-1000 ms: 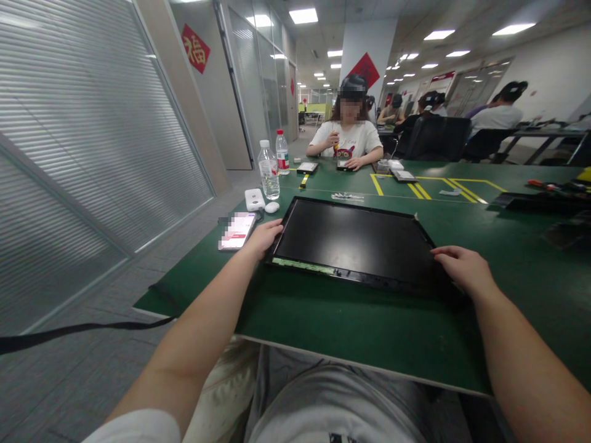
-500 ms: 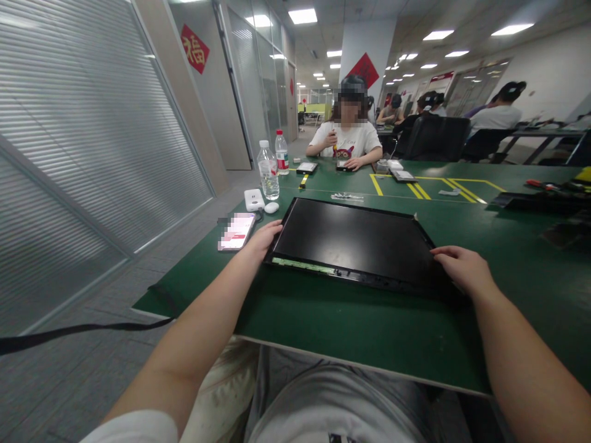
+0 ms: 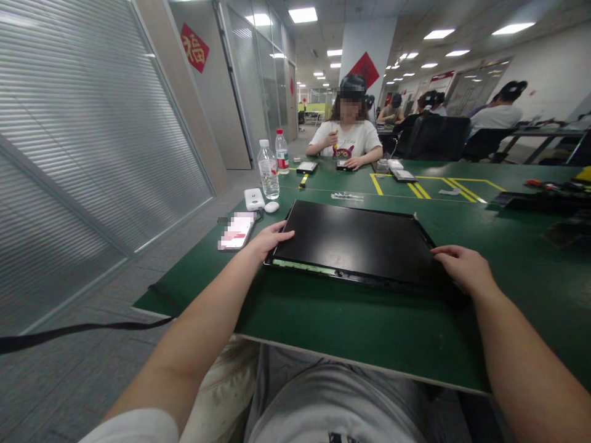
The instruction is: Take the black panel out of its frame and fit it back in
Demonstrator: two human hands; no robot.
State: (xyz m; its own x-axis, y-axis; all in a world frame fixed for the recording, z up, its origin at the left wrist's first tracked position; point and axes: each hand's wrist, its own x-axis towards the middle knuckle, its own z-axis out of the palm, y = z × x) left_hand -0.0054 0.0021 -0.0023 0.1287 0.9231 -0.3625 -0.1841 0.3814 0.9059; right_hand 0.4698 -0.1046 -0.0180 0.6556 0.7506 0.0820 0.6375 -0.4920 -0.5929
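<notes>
The black panel (image 3: 357,243) lies flat on the green table (image 3: 369,332), straight ahead of you and a little right of centre, its long edges running left to right. Its top face is dark, smooth and faintly glossy, with soft reflections of the ceiling lights. Along the near edge, toward the left corner, a thin pale green strip (image 3: 302,265) shows, set into a dark frame that runs the rest of that edge.

Your left hand (image 3: 268,239) rests at the panel's near-left corner, fingers spread loosely, fingertips lying on the top face and the thumb side against the edge. Your right hand (image 3: 464,269) lies on the near-right corner, palm down, fingers slightly curled over the surface. Neither hand closes round the panel; both only press or rest on it.

Just left of your left hand a phone (image 3: 237,230) lies face up, its screen blurred. Farther off on the left stand two water bottles (image 3: 269,169), with a white box (image 3: 254,199) near them. A person in a white shirt (image 3: 347,140) sits at the far side.

Hard to make out: the panel's near-right corner is covered by your right hand, and the small parts along the near frame are too fine to identify. The things at the far right of the table are dark and indistinct.
</notes>
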